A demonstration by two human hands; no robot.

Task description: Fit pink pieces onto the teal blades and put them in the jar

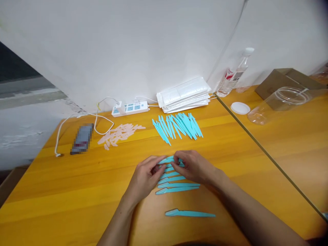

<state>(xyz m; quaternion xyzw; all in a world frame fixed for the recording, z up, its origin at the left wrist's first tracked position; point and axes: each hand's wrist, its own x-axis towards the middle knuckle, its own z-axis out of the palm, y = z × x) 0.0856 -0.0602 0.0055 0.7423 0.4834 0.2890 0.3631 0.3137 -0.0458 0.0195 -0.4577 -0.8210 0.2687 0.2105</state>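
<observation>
Wooden tabletop (77,198) bears a column of blue sticks (176,185), long axes running left-right, broad ends pointing left; left hand (145,174) and right hand (192,166) curl fingers at the farthest, whether gripping I cannot tell.

Row of slim tools (176,189): plain turquoise. Heaped tools (188,127) beyond: same turquoise. Small flat pieces (120,132): pale pink. Table (89,191): honey-orange, streaked with browner grain. Power strip (130,108): white, light-blue socket panels. Packets (183,94): white. Bottle (233,77): clear; cap (249,51) white, label red-and-white. Lid (240,108): white. Carton (276,77): dull brown.
</observation>
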